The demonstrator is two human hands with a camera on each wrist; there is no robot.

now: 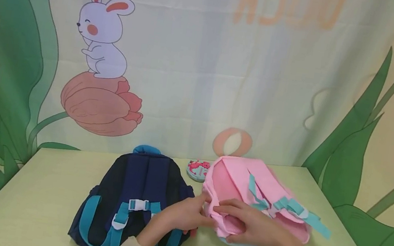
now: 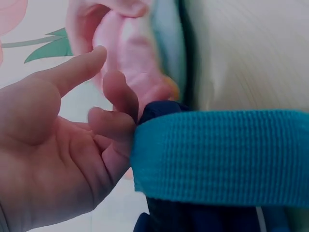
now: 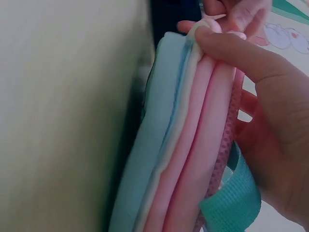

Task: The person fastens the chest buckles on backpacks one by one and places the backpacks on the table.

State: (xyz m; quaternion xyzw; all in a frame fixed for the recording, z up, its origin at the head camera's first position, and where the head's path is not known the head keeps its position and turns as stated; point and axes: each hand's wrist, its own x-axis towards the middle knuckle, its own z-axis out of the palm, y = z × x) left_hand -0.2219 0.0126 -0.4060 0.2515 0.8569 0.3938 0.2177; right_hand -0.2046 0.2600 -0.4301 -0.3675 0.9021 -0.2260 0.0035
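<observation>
A pink backpack (image 1: 227,178) lies on the table with its straps facing up; its light blue lower side shows in the right wrist view. My right hand (image 1: 258,225) grips the bag's near left corner, thumb on the padded edge (image 3: 212,87) and fingers on the mesh back side. Beside that corner is my left hand (image 1: 187,213), its fingers loosely bent and nothing visibly pinched between thumb and fingers (image 2: 120,94). Whether its fingertips touch the pink fabric I cannot tell. Below the left forearm lies a navy backpack (image 1: 147,175) with teal straps (image 2: 217,154).
A small round pouch (image 1: 197,170) with a red and mint pattern sits between the bags at the back. The pale yellow table (image 1: 50,182) ends at a curtain (image 1: 177,52) printed with a rabbit and tulips.
</observation>
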